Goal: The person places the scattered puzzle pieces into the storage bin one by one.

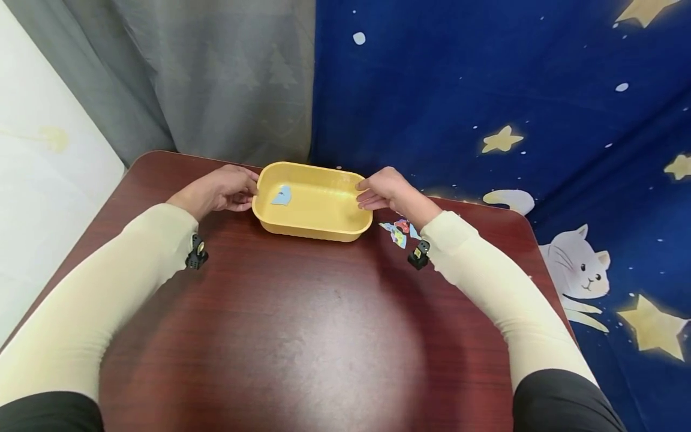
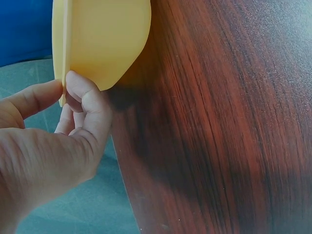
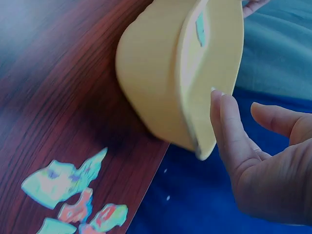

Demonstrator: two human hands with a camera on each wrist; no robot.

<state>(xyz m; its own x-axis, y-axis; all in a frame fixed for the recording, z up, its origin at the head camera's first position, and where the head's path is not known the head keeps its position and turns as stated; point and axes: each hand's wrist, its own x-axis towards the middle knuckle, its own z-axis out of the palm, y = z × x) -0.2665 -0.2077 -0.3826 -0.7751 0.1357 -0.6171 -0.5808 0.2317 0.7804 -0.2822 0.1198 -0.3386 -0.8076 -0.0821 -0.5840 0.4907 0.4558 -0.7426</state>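
Observation:
A yellow oblong plastic basin [image 1: 313, 231] stands at the table's far edge, with one light-blue irregular flat piece [image 1: 282, 195] inside at the left. My left hand [image 1: 231, 187] pinches the rim at the basin's left end; thumb and index finger [image 2: 85, 87] meet on either side of it in the left wrist view. Over the basin's right end, my right hand [image 1: 384, 189] has its fingers straight and its thumb apart, with nothing between them. Beside that hand on the table lie several colourful irregular flat pieces [image 3: 53, 183], partly overlapping; whether they are paper or puzzle pieces I cannot tell.
The dark red-brown wooden table [image 1: 302, 312] has rounded far corners. Behind it hang a grey curtain [image 1: 232, 78] and a blue one [image 1: 421, 90] with stars and a cat, close to the far edge. A white surface [image 1: 48, 162] is at the left.

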